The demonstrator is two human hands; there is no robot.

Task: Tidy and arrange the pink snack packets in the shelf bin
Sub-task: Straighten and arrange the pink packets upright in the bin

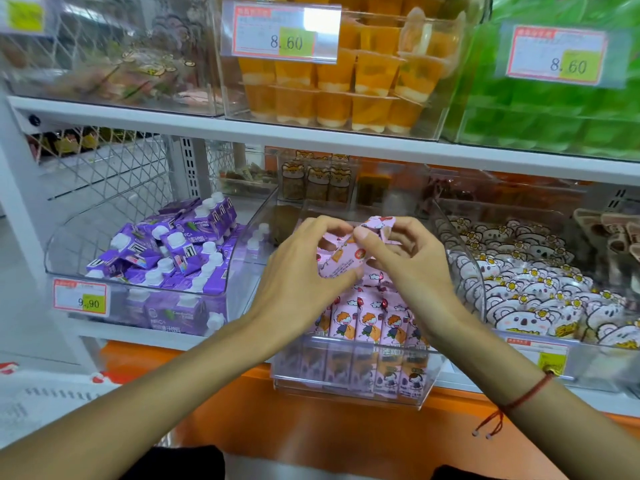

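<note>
From the head camera, both hands meet above the middle clear shelf bin [349, 393]. The left hand [304, 271] and right hand [412, 258] each close fingers and thumb on a small clutch of loose pink snack packets [346, 252], lifted clear of the stock, probably to square them up before slotting them in. Directly below the grip, a row of pink packets [367, 322] stands upright against the bin's front wall, cartoon faces outward; this looks like the neat arrangement the held ones are meant to join. A red string bracelet [526, 396] circles the right wrist.

Left of the grip, purple drink cartons [166, 251] lie jumbled in their own bin, and its price tag [80, 299] reads 9.90. Right of the grip sit white koala-faced packets [540, 292]. Above the grip, orange jelly cups [346, 88] stand stacked behind a tag [280, 32] reading 8.60; a second tag [557, 53], up and to the right, also reads 8.60. The print on the pink packets is too small to read.
</note>
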